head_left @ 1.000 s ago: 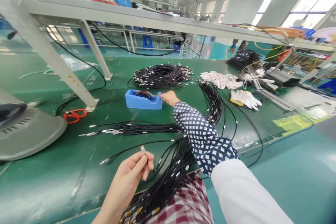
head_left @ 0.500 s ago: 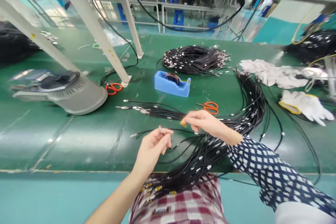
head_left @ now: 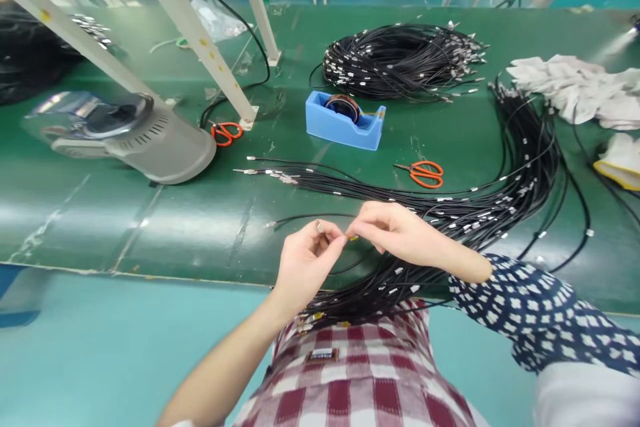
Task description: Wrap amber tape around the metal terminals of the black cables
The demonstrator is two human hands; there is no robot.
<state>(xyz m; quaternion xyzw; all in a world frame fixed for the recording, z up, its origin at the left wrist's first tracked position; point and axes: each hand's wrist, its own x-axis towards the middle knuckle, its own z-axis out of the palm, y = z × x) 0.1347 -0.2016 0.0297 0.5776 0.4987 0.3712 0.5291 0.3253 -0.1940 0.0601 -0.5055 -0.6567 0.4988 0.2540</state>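
Left hand [head_left: 306,265]: fingertips pinched narrow on a cable end [head_left: 320,228], in front of and below the tape dispenser [head_left: 343,135]; the grip appears to steady the small metal tip, which shows above the fingers.
Right hand [head_left: 400,233]: thumb and finger closed on an amber strip [head_left: 353,237], in front of the dispenser and meeting the left fingertips; held by its edge, presumably to leave most of it free.
Lap bundle [head_left: 385,290]: black cables in front of the dispenser, crossing the desk [head_left: 200,233] edge onto checked cloth [head_left: 370,373], probably for short reach.
Long bundle [head_left: 533,153]: curves from right of the dispenser to its front, ends aligned leftward, seemingly for order.
Orange scissors [head_left: 427,174]: right of and nearer than the dispenser, handles rightward, apparently within easy reach.
Coil [head_left: 400,63]: behind the dispenser, probably looped to save space.
Grey appliance [head_left: 165,143]: left of the dispenser, lying on its side; reason unclear.
White gloves [head_left: 575,90]: piled far right of the dispenser, evidently set aside.
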